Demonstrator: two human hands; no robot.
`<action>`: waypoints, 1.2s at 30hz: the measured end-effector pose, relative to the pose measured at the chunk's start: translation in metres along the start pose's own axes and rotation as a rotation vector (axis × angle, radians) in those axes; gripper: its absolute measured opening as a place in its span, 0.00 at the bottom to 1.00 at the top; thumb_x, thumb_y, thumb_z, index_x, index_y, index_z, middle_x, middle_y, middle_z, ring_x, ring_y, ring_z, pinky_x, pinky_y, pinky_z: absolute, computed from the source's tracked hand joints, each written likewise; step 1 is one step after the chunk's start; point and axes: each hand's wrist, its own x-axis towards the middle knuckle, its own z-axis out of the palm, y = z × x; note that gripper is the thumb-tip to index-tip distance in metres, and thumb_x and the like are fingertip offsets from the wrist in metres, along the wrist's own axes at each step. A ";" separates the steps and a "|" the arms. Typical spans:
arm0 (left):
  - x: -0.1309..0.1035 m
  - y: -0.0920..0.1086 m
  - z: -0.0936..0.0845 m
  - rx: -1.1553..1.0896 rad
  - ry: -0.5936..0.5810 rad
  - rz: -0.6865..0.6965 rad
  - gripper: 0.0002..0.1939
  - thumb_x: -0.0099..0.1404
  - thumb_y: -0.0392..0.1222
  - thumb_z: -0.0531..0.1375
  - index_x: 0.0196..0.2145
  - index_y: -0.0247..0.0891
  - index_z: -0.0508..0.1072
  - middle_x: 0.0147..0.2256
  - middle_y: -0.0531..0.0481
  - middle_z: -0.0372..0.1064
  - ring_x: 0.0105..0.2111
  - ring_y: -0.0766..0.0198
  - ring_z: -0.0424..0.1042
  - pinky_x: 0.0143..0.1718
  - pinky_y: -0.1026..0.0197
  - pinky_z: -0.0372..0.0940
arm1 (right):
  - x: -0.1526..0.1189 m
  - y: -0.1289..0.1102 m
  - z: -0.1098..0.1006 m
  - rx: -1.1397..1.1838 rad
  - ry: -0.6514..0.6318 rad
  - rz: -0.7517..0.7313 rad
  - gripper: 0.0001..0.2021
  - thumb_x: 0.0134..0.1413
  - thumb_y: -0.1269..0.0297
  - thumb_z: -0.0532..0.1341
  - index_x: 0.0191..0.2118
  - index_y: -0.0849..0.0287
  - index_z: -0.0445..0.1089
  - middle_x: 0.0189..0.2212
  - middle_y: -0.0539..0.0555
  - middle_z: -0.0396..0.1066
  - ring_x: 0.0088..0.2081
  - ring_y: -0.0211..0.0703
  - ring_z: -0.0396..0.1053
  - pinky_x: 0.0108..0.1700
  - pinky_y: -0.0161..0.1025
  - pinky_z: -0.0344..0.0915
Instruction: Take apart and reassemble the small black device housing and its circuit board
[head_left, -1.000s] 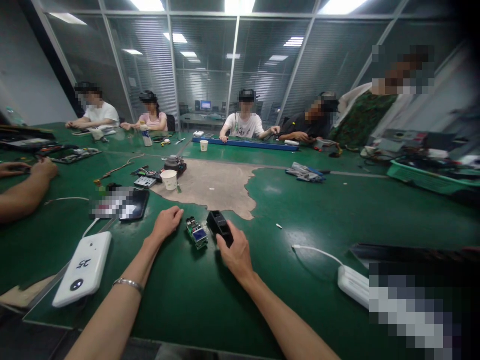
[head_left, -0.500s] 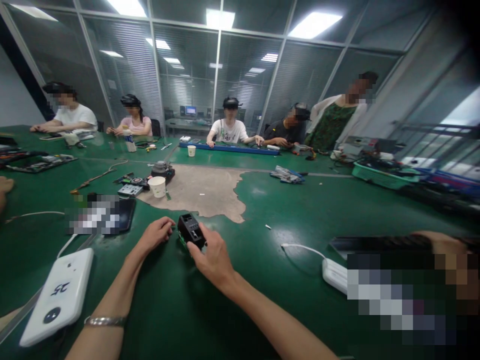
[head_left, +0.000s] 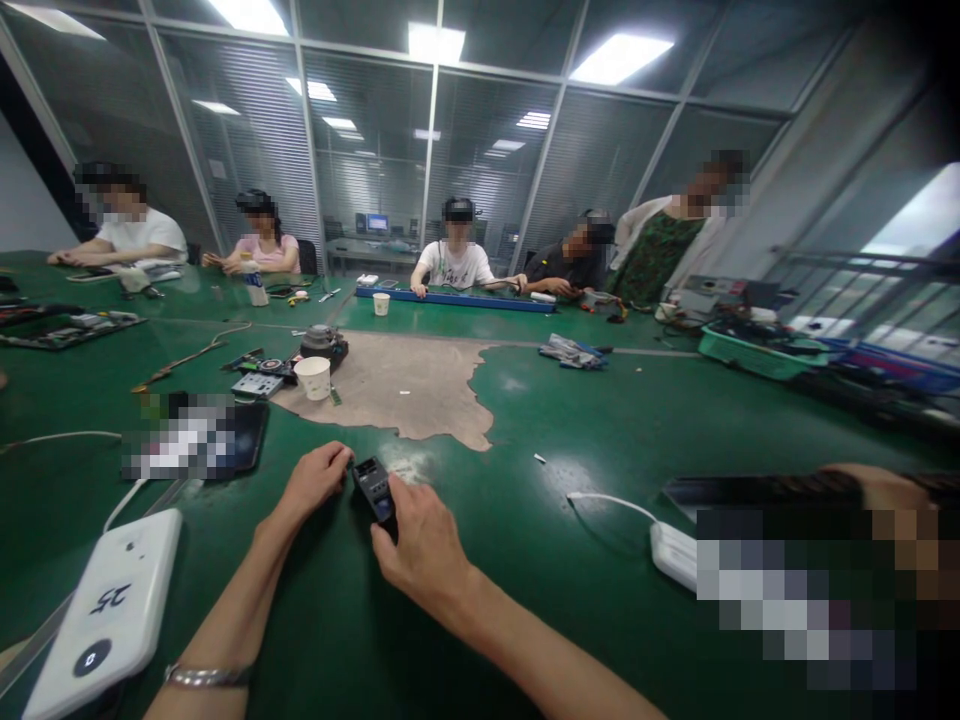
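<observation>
A small black box-shaped electronic part (head_left: 372, 490) with rectangular openings in its top face is in my right hand (head_left: 424, 530). Thumb and fingers grip its near end, just above the green table (head_left: 330, 620). My left hand (head_left: 319, 475) is beside the box's far left side with its fingers curled in. Whether those fingertips pinch anything is hidden, and I cannot tell if they touch the box. A metal bracelet (head_left: 206, 677) circles my left wrist.
A paper cup (head_left: 313, 378) and loose electronic parts (head_left: 259, 385) stand beyond my left hand, by a brown sheet (head_left: 420, 385). A white power bank (head_left: 105, 600) lies left. Gloves (head_left: 571, 352) lie farther off. Another person's hand (head_left: 885, 490) is at right; several people sit opposite.
The black box has tilted and come slightly nearer in my right hand, so its green side edge no longer shows. My left hand stays close by it. The view has shifted a little.
</observation>
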 end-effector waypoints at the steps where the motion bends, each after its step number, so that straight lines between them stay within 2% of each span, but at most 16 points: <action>1: 0.000 0.000 0.001 -0.025 -0.017 0.002 0.18 0.61 0.53 0.48 0.34 0.39 0.70 0.23 0.52 0.69 0.18 0.66 0.67 0.19 0.66 0.58 | -0.003 0.000 0.000 0.009 0.006 -0.002 0.26 0.51 0.62 0.59 0.56 0.61 0.57 0.41 0.59 0.68 0.44 0.51 0.64 0.45 0.46 0.62; 6: -0.001 0.001 0.007 -0.136 -0.110 -0.041 0.21 0.60 0.58 0.48 0.35 0.37 0.69 0.20 0.54 0.66 0.14 0.66 0.65 0.12 0.68 0.53 | -0.007 0.008 0.009 0.057 0.049 -0.021 0.24 0.53 0.59 0.58 0.55 0.61 0.59 0.45 0.61 0.66 0.46 0.53 0.63 0.48 0.48 0.61; 12: 0.001 -0.002 0.011 -0.296 -0.178 -0.082 0.22 0.57 0.60 0.53 0.33 0.37 0.68 0.21 0.53 0.68 0.18 0.64 0.70 0.18 0.65 0.63 | -0.006 0.017 0.022 0.103 0.113 -0.004 0.27 0.54 0.58 0.58 0.58 0.63 0.56 0.46 0.62 0.67 0.46 0.53 0.64 0.49 0.49 0.61; 16: 0.003 -0.002 0.011 -0.398 -0.208 -0.136 0.22 0.57 0.61 0.54 0.31 0.36 0.66 0.21 0.52 0.68 0.18 0.66 0.69 0.20 0.65 0.63 | 0.000 0.015 0.010 0.192 0.158 0.052 0.29 0.53 0.57 0.59 0.59 0.61 0.56 0.44 0.59 0.69 0.44 0.50 0.66 0.48 0.46 0.63; 20: 0.001 0.002 0.007 -0.449 -0.276 -0.150 0.23 0.58 0.59 0.54 0.39 0.35 0.67 0.23 0.51 0.70 0.18 0.65 0.70 0.18 0.67 0.60 | 0.010 0.020 -0.009 0.231 0.276 0.137 0.28 0.54 0.56 0.57 0.59 0.59 0.56 0.45 0.59 0.69 0.44 0.48 0.66 0.47 0.44 0.63; 23: -0.003 0.007 0.001 -0.442 -0.313 -0.151 0.24 0.58 0.56 0.54 0.45 0.35 0.65 0.24 0.49 0.71 0.19 0.63 0.71 0.17 0.66 0.61 | 0.016 0.036 -0.020 0.183 0.311 0.229 0.26 0.53 0.57 0.57 0.57 0.58 0.58 0.43 0.57 0.70 0.42 0.48 0.68 0.46 0.43 0.63; 27: -0.009 0.016 -0.003 -0.458 -0.359 -0.219 0.28 0.58 0.56 0.53 0.50 0.34 0.63 0.25 0.46 0.73 0.20 0.60 0.73 0.17 0.66 0.60 | 0.016 0.059 -0.026 0.071 0.226 0.349 0.21 0.49 0.56 0.59 0.50 0.58 0.65 0.36 0.56 0.72 0.39 0.49 0.69 0.41 0.40 0.64; 31: -0.015 0.021 -0.003 -0.526 -0.440 -0.299 0.31 0.59 0.56 0.53 0.56 0.35 0.58 0.26 0.44 0.74 0.22 0.59 0.74 0.17 0.66 0.60 | 0.011 0.069 -0.026 -0.077 0.118 0.405 0.14 0.50 0.57 0.58 0.41 0.57 0.67 0.30 0.56 0.71 0.33 0.48 0.69 0.35 0.40 0.62; 34: -0.017 0.022 -0.003 -0.569 -0.485 -0.349 0.33 0.61 0.56 0.52 0.58 0.35 0.55 0.28 0.42 0.74 0.25 0.57 0.75 0.20 0.65 0.63 | 0.009 0.070 -0.023 -0.159 0.045 0.400 0.15 0.48 0.57 0.59 0.41 0.59 0.66 0.30 0.58 0.71 0.34 0.51 0.69 0.35 0.42 0.62; 36: -0.018 0.023 -0.002 -0.599 -0.497 -0.356 0.33 0.61 0.56 0.52 0.58 0.34 0.53 0.28 0.41 0.74 0.27 0.56 0.76 0.23 0.64 0.65 | 0.008 0.070 -0.021 -0.162 0.026 0.362 0.19 0.47 0.55 0.60 0.44 0.60 0.65 0.34 0.60 0.71 0.37 0.53 0.69 0.37 0.43 0.63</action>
